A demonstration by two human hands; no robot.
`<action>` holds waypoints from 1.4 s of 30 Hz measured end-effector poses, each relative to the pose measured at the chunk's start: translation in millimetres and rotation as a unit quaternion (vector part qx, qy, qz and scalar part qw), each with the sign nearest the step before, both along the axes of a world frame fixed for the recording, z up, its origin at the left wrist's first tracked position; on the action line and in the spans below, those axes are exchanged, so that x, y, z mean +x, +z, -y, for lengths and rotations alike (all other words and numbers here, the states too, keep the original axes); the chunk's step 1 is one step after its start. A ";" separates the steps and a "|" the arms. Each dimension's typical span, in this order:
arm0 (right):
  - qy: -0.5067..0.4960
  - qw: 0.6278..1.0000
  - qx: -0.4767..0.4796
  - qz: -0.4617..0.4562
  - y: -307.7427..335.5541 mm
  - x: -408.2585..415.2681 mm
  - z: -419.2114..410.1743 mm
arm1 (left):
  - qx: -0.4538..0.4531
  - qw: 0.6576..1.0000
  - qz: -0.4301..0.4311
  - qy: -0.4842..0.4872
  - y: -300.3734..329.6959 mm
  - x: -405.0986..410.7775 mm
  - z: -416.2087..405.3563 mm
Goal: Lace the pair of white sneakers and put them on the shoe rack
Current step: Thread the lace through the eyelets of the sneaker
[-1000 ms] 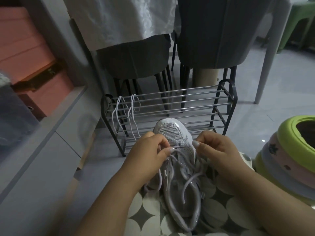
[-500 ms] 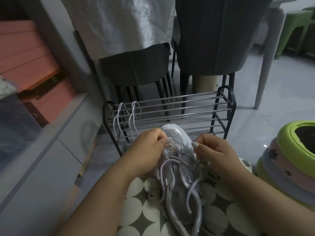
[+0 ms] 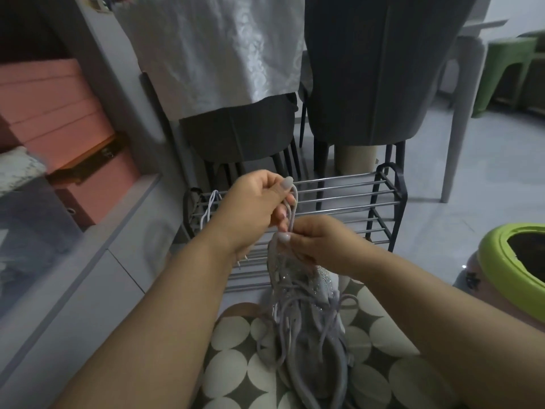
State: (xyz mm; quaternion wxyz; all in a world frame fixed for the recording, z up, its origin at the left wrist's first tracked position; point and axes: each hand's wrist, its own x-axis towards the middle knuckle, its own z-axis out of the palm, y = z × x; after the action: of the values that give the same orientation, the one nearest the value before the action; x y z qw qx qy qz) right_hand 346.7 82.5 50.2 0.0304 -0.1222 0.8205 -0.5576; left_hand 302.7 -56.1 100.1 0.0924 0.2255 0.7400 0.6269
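While lacing what looks to be the first white sneaker, sits well inside the lacing step and, judging by the slack, not far through it. Leaves a spare white lace (image 3: 208, 211) draped over the top bars at the left end of the shoe rack (image 3: 348, 188), presumably meant for the second shoe, not in view. Holds the left hand (image 3: 256, 202) raised in front of the rack, fingers and thumb curled round a loop of grey-white lace (image 3: 292, 211), drawing it upward. Pinches the same lace lower down with the right hand (image 3: 318, 246), thumb and fingertips closed on it just above the toe end of the sneaker (image 3: 312, 320). Rests that sneaker toe-forward on a spotted fabric (image 3: 383, 349) just short of the rack, with long loose lengths lying tangled over the tongue and sides. Cannot tell which eyelet the loop comes through.

Calls next for drawing the loop through until snug, evening the two ends, then crossing to the next pair of eyelets, with a firm right-hand hold against the shoe lifting. Puts the move to the rack a good way off.
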 end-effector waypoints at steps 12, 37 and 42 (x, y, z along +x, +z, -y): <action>-0.092 0.962 -0.254 0.029 31.1 -35.1 -9.4 | -0.134 0.988 0.063 -0.040 -47.6 12.5 1.2; -0.091 0.973 -0.209 0.028 25.5 -25.1 -10.6 | -0.091 0.990 0.090 -0.066 -35.7 12.8 4.7; -0.088 0.954 -0.285 0.025 21.2 -34.5 -8.1 | -0.053 0.995 0.077 -0.030 -41.2 9.6 -0.6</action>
State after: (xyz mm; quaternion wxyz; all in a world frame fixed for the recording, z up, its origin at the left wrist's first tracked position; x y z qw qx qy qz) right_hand 312.3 90.6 71.3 -0.0343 -0.0390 0.6339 -0.7717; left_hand 312.3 -55.6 58.9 0.1800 0.1932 0.7558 0.5992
